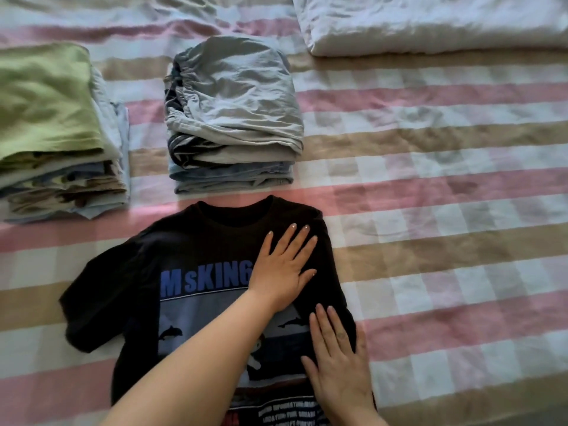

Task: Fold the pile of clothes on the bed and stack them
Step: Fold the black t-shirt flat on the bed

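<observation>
Black T-shirt (184, 241): left hand (282, 265), right hand (338, 367) flat, fingers straight, slightly apart; best press the folded edge smooth before folding the other sleeve.

Only one view is given, taken from the head with a wide-angle lens and aimed forward and down at the bed (445, 229). The black T-shirt (129, 281) is seen from close by.

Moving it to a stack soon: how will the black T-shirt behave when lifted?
Probably floppy: the T-shirt lies limp and flat. Likely light, being thin. Its folded side, under the left hand and right hand, may fall open.
</observation>
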The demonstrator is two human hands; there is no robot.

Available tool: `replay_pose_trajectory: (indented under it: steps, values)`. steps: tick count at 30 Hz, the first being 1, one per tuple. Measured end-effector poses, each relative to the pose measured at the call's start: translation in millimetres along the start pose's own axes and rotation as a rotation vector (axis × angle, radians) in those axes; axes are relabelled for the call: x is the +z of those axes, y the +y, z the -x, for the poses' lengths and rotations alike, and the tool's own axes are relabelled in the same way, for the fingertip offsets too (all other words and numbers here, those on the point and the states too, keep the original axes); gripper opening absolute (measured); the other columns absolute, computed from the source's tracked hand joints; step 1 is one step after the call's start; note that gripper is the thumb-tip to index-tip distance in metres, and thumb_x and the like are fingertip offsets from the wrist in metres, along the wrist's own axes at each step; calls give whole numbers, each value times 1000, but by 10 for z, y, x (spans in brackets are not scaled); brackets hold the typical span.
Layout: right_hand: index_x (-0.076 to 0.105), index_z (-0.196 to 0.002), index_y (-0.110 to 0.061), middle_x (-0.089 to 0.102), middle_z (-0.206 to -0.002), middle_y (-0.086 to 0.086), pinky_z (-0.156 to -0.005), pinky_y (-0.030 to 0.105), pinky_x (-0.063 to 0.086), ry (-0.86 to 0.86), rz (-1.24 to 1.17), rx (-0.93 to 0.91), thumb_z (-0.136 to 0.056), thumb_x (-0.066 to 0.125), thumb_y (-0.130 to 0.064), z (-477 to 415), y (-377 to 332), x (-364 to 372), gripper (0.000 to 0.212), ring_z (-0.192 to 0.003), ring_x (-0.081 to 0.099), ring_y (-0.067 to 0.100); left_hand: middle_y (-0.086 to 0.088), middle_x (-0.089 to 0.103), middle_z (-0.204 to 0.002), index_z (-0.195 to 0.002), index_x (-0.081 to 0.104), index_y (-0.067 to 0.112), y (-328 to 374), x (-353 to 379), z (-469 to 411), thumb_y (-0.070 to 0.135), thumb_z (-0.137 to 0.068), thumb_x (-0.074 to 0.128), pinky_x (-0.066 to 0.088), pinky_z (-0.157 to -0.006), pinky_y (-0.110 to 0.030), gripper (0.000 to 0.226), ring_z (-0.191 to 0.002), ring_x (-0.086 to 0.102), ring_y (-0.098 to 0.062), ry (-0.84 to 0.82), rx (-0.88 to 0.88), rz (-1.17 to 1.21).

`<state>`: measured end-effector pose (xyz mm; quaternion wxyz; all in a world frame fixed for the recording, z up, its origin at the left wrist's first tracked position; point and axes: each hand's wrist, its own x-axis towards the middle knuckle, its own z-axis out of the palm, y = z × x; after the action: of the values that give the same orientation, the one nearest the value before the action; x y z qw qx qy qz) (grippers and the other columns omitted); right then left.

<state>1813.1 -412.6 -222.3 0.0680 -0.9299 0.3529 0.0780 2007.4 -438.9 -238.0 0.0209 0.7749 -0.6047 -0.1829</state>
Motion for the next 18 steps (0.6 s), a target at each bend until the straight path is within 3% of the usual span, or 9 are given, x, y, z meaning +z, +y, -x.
replay_pose_trajectory:
  steps: [3,5,8,10,12,15,18]
  values:
    - [60,-121,-17,51,-135,7,-105,45,16,60,-102,-8,-98,8,-42,-113,-179,-219,62,-131,31,18,1,17,-155,-145,24,21,-127,-189,256,40,-96,34,-3,-114,-42,54,-144,8,-16,105,-102,135]
    - [69,-108,-20,63,-120,5,-100,43,25,142,-112,-94,-91,30,-40,-256,-381,-307,47,-117,49,20,-5,45,-141,-132,48,14,-340,-347,519,28,-91,50,22,-111,-48,43,-134,36,-23,261,-202,205]
    - [70,-102,-23,67,-110,-1,-96,44,38,158,-141,-218,-80,44,-33,-543,-794,-395,35,-102,63,20,-10,61,-122,-113,63,8,-806,-473,987,13,-81,64,44,-97,-47,32,-116,55,-29,423,-367,250]
    - [71,-97,-22,68,-103,-1,-86,41,50,157,-188,-292,-74,63,-24,-759,-1092,-442,24,-95,65,21,-14,62,-117,-108,65,3,-1137,-487,1285,5,-77,66,46,-93,-46,32,-111,57,-34,488,-534,292]
    - [72,-91,-17,69,-95,1,-74,38,55,115,-291,-365,-64,78,-11,-988,-1413,-469,28,-88,66,24,-20,58,-119,-110,63,-2,-1432,-448,1570,2,-79,62,44,-95,-48,32,-111,54,-39,547,-704,348]
    - [73,-85,-10,69,-89,5,-64,38,55,96,-401,-454,-67,75,-1,-1349,-1849,-505,20,-84,65,29,-23,52,-124,-118,56,-2,-1727,-366,1851,5,-84,59,37,-97,-45,36,-115,47,-39,561,-908,417]
    - [72,-94,-9,68,-99,9,-74,40,52,141,-358,-473,-74,69,-3,-1702,-2197,-492,20,-95,62,32,-21,55,-118,-122,52,0,-1927,-310,1935,13,-89,56,35,-94,-42,36,-112,47,-36,532,-997,473]
